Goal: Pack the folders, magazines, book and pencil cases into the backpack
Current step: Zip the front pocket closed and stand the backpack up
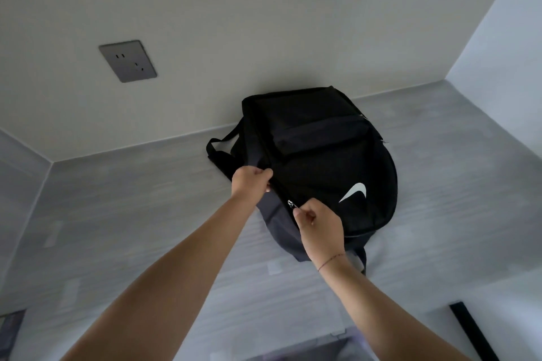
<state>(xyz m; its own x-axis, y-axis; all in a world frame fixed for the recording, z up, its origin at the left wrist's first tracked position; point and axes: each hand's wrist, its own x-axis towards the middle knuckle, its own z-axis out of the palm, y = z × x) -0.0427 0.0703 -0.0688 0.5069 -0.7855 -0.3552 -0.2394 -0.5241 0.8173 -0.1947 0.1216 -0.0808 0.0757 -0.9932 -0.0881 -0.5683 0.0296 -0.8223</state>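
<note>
A black backpack [319, 161] with a white logo lies flat on the grey table [146, 214], its far end near the wall. The left hand [250, 182] grips the bag's left edge, fingers curled tight on the fabric. Just below it, the right hand [318, 224] pinches the silver zipper pull [291, 204] between thumb and fingertips — both hands touch the bag. A wall socket [128, 61] sits up left.
</note>
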